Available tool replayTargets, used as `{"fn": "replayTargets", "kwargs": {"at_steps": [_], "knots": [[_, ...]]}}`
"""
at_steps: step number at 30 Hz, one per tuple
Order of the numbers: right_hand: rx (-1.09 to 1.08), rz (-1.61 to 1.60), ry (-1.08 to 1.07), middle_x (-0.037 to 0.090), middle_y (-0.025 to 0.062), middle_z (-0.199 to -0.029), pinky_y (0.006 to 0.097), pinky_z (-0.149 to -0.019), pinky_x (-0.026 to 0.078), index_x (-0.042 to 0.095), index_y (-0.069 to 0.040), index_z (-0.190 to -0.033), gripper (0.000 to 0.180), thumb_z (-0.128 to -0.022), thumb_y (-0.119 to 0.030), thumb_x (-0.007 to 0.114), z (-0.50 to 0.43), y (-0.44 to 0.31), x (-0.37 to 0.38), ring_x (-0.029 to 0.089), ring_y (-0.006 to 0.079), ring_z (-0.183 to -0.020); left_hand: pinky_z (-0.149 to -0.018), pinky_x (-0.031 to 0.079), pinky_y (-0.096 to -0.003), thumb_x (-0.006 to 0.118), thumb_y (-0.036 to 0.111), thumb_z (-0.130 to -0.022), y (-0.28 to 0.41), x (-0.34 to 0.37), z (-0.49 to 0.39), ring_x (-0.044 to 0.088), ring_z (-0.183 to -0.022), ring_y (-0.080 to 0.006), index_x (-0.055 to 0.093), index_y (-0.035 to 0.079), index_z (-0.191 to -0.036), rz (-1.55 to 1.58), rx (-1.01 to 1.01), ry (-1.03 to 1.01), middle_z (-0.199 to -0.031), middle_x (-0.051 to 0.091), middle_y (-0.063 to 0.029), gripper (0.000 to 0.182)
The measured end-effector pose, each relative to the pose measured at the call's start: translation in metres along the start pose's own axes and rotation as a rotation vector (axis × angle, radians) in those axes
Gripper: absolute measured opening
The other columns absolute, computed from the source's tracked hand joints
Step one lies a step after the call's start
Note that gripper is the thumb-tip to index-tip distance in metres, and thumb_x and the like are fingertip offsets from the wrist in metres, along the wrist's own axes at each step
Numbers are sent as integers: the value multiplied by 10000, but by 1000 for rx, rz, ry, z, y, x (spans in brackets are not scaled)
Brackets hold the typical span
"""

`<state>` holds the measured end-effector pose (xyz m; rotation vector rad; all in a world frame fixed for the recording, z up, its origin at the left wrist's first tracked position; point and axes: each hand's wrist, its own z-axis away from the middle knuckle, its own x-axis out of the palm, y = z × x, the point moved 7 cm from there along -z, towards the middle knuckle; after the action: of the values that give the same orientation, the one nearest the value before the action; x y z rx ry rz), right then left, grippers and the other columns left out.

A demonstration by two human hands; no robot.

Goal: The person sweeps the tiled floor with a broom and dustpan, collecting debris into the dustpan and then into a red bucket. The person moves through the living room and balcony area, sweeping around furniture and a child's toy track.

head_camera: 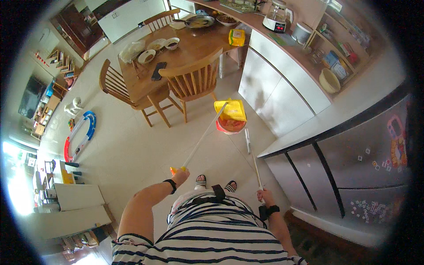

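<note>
My left hand (180, 176) is closed around the end of a long handle, whose yellow dustpan (231, 110) hangs tilted over a bin (231, 127) lined with a red bag. The dustpan hides part of the bin's opening. In my right hand (266, 197) is the pole of a long-handled tool (255, 162), its narrow pale head on the floor just right of the bin. Too little of that head shows to tell its kind.
Two wooden chairs (195, 79) stand at a wooden table (195, 39) bearing bowls and a pan. White cabinets (275, 86) and a grey refrigerator (331, 179) line the right. A toy track (90, 127) lies on the floor at left.
</note>
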<state>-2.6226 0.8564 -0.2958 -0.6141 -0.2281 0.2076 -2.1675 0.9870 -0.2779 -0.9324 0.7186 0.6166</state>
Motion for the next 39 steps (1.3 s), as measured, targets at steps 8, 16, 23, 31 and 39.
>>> {"fn": "replayTargets", "kwargs": {"at_steps": [8, 16, 23, 31, 39], "knots": [[144, -298, -50, 483, 49, -555, 282, -365, 338, 512, -15, -789, 133, -866, -107, 569, 12, -6, -3, 424, 135, -389, -530, 472, -312, 577, 177, -792, 0, -27, 23, 601, -771, -177, 548, 98, -954, 144, -7, 6, -931, 558, -50, 183], [-158, 269, 79, 463, 60, -511, 312, -374, 383, 518, -4, -807, 160, -899, -134, 536, -20, -73, -45, 442, 158, -377, -486, 479, -312, 560, 164, -806, -39, -88, 57, 610, -625, -183, 520, 112, -942, 222, -2, 123, -791, 544, -46, 151], [-173, 505, 142, 525, 117, -460, 379, -383, 414, 523, -10, -629, 412, -921, -300, 532, -150, -127, -91, 505, 238, -349, -510, 516, -352, 569, 292, -834, -45, -157, 170, 637, -653, -223, 464, 103, -974, 574, -70, -164, -858, 545, -52, 258], [-118, 943, 166, 498, 101, -553, 381, -410, 452, 542, -15, -854, 265, -885, -277, 556, -114, 53, -73, 532, 282, -420, -497, 515, -379, 575, 513, -805, -14, -160, 216, 638, -610, -263, 477, 113, -1041, 758, -80, -446, -931, 581, -51, 475], [94, 421, -63, 515, 66, -608, 343, -383, 407, 536, -53, -1071, 255, -912, -252, 546, 17, 73, -89, 483, 206, -419, -650, 510, -416, 578, 529, -828, -3, -76, 175, 632, -761, -320, 527, 87, -1087, 1177, -293, -324, -935, 627, -112, 514]]}}
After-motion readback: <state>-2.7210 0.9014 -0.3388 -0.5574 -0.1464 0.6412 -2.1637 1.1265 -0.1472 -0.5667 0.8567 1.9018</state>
